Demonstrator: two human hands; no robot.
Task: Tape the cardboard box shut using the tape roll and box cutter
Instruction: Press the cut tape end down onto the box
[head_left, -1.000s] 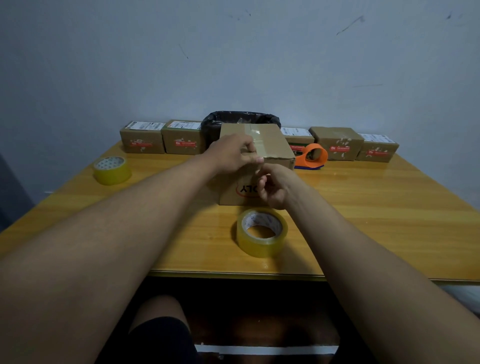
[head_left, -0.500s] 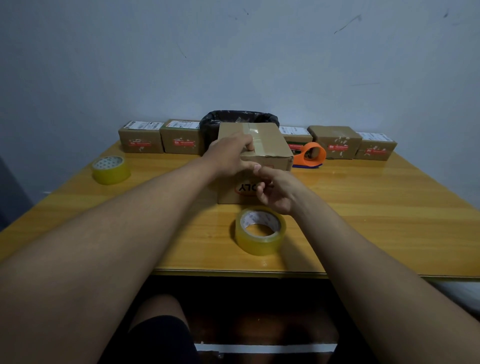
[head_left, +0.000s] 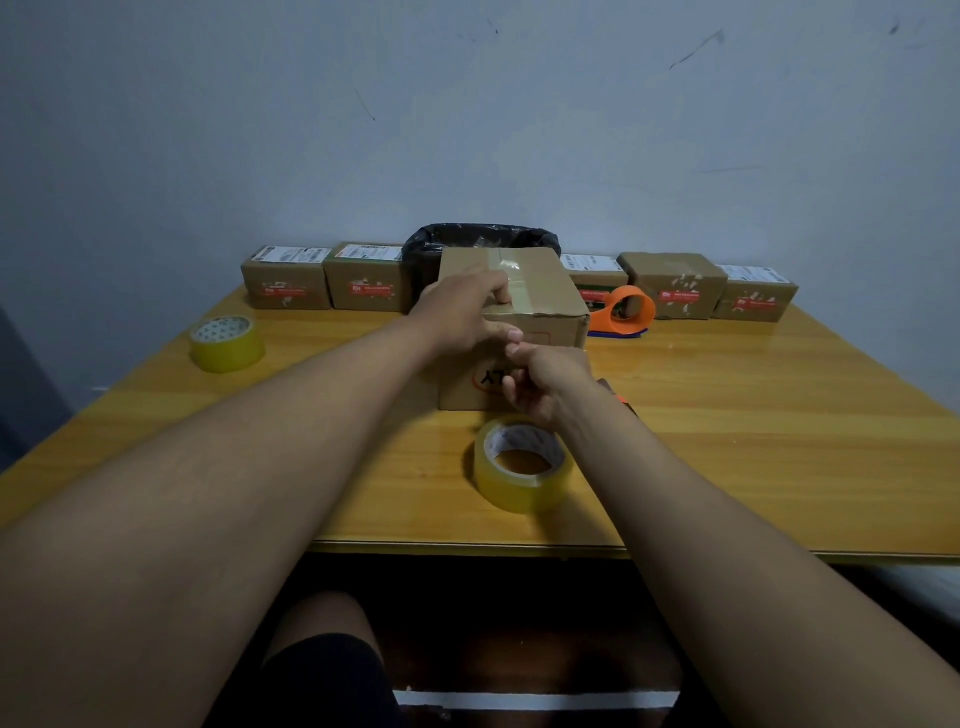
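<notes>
The cardboard box (head_left: 540, 291) sits in the middle of the table (head_left: 753, 431), with a shiny strip of clear tape already running over its top. The left hand (head_left: 462, 317) presses down on the near edge of the lid. The right hand (head_left: 545, 382) is curled in front of the box — I cannot tell what it pinches, maybe the tape end. I think the tape is being smoothed down the front. Next comes a clean cut. The tape roll (head_left: 522, 462) lies flat just in front — round, glossy, yellowish. The box looks stiff and brown.
</notes>
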